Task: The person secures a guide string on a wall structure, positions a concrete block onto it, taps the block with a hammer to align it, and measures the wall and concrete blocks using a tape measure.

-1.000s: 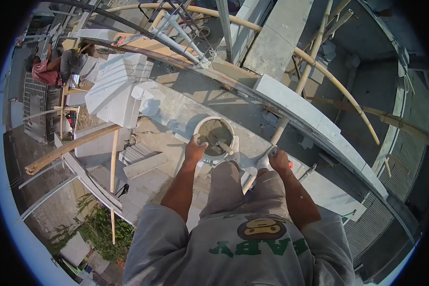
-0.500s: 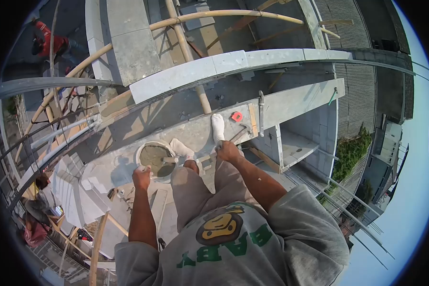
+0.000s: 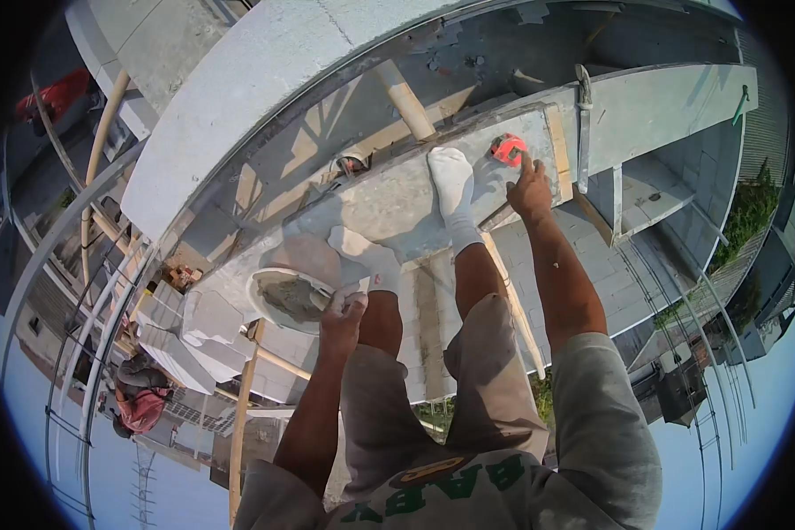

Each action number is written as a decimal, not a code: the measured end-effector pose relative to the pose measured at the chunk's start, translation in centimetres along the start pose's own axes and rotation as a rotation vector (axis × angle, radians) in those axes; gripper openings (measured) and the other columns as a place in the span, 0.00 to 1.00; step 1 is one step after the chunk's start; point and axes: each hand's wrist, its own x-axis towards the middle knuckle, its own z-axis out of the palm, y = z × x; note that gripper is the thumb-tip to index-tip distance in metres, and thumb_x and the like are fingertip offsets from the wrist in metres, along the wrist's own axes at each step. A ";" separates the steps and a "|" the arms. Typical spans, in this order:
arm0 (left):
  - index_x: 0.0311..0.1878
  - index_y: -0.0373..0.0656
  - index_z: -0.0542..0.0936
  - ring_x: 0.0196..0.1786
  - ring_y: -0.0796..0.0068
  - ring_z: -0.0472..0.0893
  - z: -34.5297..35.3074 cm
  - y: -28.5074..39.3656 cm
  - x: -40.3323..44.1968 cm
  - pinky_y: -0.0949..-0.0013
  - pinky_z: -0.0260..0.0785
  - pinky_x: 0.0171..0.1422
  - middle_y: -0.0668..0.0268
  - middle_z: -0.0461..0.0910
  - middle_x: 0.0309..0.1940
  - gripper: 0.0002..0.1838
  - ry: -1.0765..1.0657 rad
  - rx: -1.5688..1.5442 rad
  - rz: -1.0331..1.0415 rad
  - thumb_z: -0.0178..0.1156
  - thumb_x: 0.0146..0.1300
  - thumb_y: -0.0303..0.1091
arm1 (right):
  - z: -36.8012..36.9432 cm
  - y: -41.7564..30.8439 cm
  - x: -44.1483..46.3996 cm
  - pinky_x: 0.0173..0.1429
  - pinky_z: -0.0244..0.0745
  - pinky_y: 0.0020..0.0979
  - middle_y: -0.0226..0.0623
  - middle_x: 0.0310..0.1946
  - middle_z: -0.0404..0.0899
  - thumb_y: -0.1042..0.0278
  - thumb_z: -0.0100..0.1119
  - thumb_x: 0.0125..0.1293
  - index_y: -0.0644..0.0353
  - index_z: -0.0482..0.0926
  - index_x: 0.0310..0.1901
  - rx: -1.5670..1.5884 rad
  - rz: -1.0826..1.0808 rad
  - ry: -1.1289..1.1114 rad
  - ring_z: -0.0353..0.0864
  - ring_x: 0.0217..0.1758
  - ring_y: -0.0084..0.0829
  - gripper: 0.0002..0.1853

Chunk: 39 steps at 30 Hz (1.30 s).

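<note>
My left hand (image 3: 343, 322) is closed at the pale handle of a trowel (image 3: 320, 299), whose blade rests at the mortar. The mortar sits in a round bucket (image 3: 254, 296) beside my left foot. My right hand (image 3: 530, 190) reaches down to a red tape measure (image 3: 507, 148), index finger stretched out at its edge and thumb apart. The tape measure lies on the grey concrete ledge (image 3: 371, 203), to the right of my right foot in its white sock (image 3: 451, 177). Whether the finger presses on it, I cannot tell.
A metal bar clamp (image 3: 583, 124) grips the board at the right, beside a wooden strip (image 3: 558, 152). Pale blocks (image 3: 177, 353) are stacked at lower left. A curved white block wall (image 3: 265, 88) runs ahead. Two other people, one in red (image 3: 57, 95), one in pink (image 3: 141, 408), are off left.
My right hand has moved from near my knee out to the tape measure. My left hand has come to the trowel at the bucket's right side. The view has tilted and come closer.
</note>
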 end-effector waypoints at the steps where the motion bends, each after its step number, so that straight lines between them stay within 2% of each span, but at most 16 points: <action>1: 0.57 0.35 0.75 0.43 0.77 0.78 1.7 -0.1 0.8 0.72 0.70 0.50 0.61 0.81 0.43 0.24 -0.044 0.035 -0.023 0.61 0.64 0.44 | 0.1 -0.6 1.8 0.63 0.72 0.47 0.58 0.68 0.56 0.64 0.68 0.54 0.48 0.54 0.71 -0.023 0.024 -0.024 0.66 0.65 0.61 0.44; 3: 0.57 0.36 0.75 0.46 0.73 0.80 4.5 -1.4 2.3 0.70 0.71 0.52 0.59 0.81 0.43 0.25 -0.098 -0.045 -0.007 0.61 0.64 0.44 | 3.2 0.5 5.0 0.60 0.74 0.48 0.54 0.68 0.57 0.65 0.69 0.53 0.43 0.52 0.72 -0.061 -0.048 0.049 0.64 0.66 0.59 0.46; 7: 0.56 0.37 0.75 0.46 0.74 0.79 6.3 -2.9 4.4 0.70 0.71 0.53 0.61 0.82 0.42 0.23 -0.096 0.117 0.006 0.60 0.67 0.45 | 5.7 1.2 7.4 0.50 0.76 0.52 0.54 0.53 0.68 0.62 0.62 0.58 0.44 0.59 0.64 -0.076 -0.075 0.045 0.77 0.52 0.58 0.33; 9: 0.55 0.36 0.75 0.46 0.68 0.81 5.9 0.6 3.6 0.68 0.71 0.53 0.55 0.82 0.43 0.23 -0.014 0.174 0.036 0.59 0.65 0.45 | 4.0 0.1 6.2 0.48 0.77 0.52 0.55 0.49 0.71 0.61 0.63 0.57 0.51 0.63 0.59 -0.054 -0.046 -0.054 0.78 0.49 0.57 0.30; 10: 0.56 0.36 0.74 0.48 0.63 0.82 5.7 1.3 3.5 0.66 0.72 0.54 0.52 0.82 0.44 0.25 0.021 0.267 -0.059 0.59 0.65 0.47 | 4.1 0.4 5.7 0.47 0.75 0.50 0.53 0.45 0.73 0.62 0.67 0.54 0.55 0.66 0.55 -0.026 -0.112 -0.033 0.78 0.45 0.56 0.29; 14: 0.56 0.34 0.73 0.49 0.53 0.82 5.0 6.7 0.9 0.62 0.72 0.54 0.44 0.81 0.44 0.31 0.089 0.082 0.157 0.58 0.65 0.54 | -0.3 -3.3 -0.8 0.46 0.72 0.43 0.50 0.38 0.74 0.62 0.73 0.48 0.65 0.67 0.48 0.314 -0.499 -0.140 0.76 0.39 0.48 0.30; 16: 0.57 0.33 0.71 0.49 0.51 0.82 6.2 6.6 0.7 0.60 0.72 0.53 0.43 0.80 0.43 0.32 0.161 -0.011 0.277 0.58 0.65 0.55 | -3.9 -7.4 -5.7 0.47 0.71 0.42 0.49 0.37 0.74 0.64 0.74 0.48 0.66 0.67 0.48 0.390 -0.503 -0.302 0.76 0.38 0.47 0.30; 18: 0.58 0.32 0.70 0.48 0.50 0.81 7.4 6.7 0.8 0.59 0.72 0.52 0.44 0.80 0.43 0.33 0.185 -0.048 0.225 0.57 0.66 0.55 | -5.0 -10.3 -9.2 0.49 0.72 0.41 0.50 0.38 0.72 0.67 0.74 0.48 0.66 0.66 0.50 0.454 -0.619 -0.383 0.76 0.42 0.47 0.31; 22: 0.59 0.35 0.68 0.44 0.50 0.80 6.9 6.0 -0.3 0.59 0.72 0.50 0.46 0.78 0.41 0.27 0.166 -0.341 0.216 0.53 0.71 0.50 | -7.4 -19.0 -16.4 0.53 0.72 0.41 0.52 0.45 0.69 0.69 0.73 0.48 0.65 0.63 0.60 0.351 -0.851 -0.216 0.74 0.49 0.50 0.38; 23: 0.53 0.33 0.72 0.42 0.50 0.81 7.6 3.2 0.7 0.59 0.71 0.48 0.48 0.79 0.39 0.24 0.442 0.159 0.630 0.49 0.73 0.49 | -7.9 -20.6 -17.7 0.54 0.72 0.42 0.52 0.47 0.68 0.69 0.73 0.49 0.64 0.62 0.62 0.291 -0.839 -0.231 0.73 0.51 0.51 0.40; 26: 0.50 0.35 0.74 0.41 0.52 0.80 5.5 1.3 1.8 0.61 0.71 0.48 0.50 0.79 0.39 0.19 0.640 -0.247 0.624 0.46 0.75 0.44 | -8.5 -24.4 -21.2 0.58 0.70 0.41 0.51 0.50 0.66 0.66 0.71 0.53 0.60 0.63 0.65 0.304 -0.838 -0.339 0.71 0.53 0.50 0.39; 28: 0.48 0.37 0.76 0.42 0.62 0.80 2.9 0.3 1.1 0.63 0.71 0.50 0.56 0.79 0.40 0.20 0.476 -0.654 0.423 0.45 0.75 0.47 | -9.1 -26.1 -22.7 0.58 0.70 0.40 0.50 0.50 0.67 0.64 0.70 0.55 0.60 0.66 0.63 0.381 -0.939 -0.409 0.71 0.53 0.48 0.35; 31: 0.54 0.40 0.77 0.47 0.74 0.79 -2.5 2.5 -2.3 0.69 0.73 0.53 0.65 0.80 0.45 0.24 0.101 -1.238 0.063 0.46 0.73 0.51 | -7.3 -27.4 -24.0 0.57 0.69 0.37 0.44 0.49 0.71 0.58 0.63 0.65 0.64 0.72 0.56 0.635 -0.802 -0.541 0.72 0.51 0.37 0.23; 32: 0.61 0.46 0.74 0.49 0.66 0.80 -2.2 0.9 -1.2 0.61 0.79 0.47 0.64 0.78 0.51 0.26 0.002 -1.236 0.180 0.47 0.72 0.54 | -6.7 -28.0 -24.0 0.57 0.69 0.36 0.42 0.48 0.72 0.57 0.61 0.67 0.65 0.73 0.55 0.728 -0.754 -0.578 0.73 0.51 0.34 0.22; 35: 0.66 0.44 0.71 0.53 0.72 0.79 -5.6 1.6 -2.3 0.63 0.77 0.49 0.64 0.76 0.56 0.27 0.026 -1.204 0.210 0.49 0.71 0.52 | -7.1 -31.7 -24.1 0.48 0.73 0.28 0.35 0.42 0.79 0.52 0.60 0.68 0.66 0.79 0.47 0.920 -0.191 -0.834 0.76 0.42 0.25 0.22; 39: 0.60 0.42 0.74 0.53 0.71 0.79 -8.0 0.5 -2.1 0.59 0.77 0.50 0.65 0.77 0.54 0.23 0.165 -1.296 0.190 0.55 0.69 0.48 | -7.3 -34.9 -24.2 0.49 0.73 0.26 0.34 0.40 0.82 0.53 0.65 0.63 0.64 0.82 0.45 0.681 -0.343 -0.908 0.78 0.44 0.23 0.20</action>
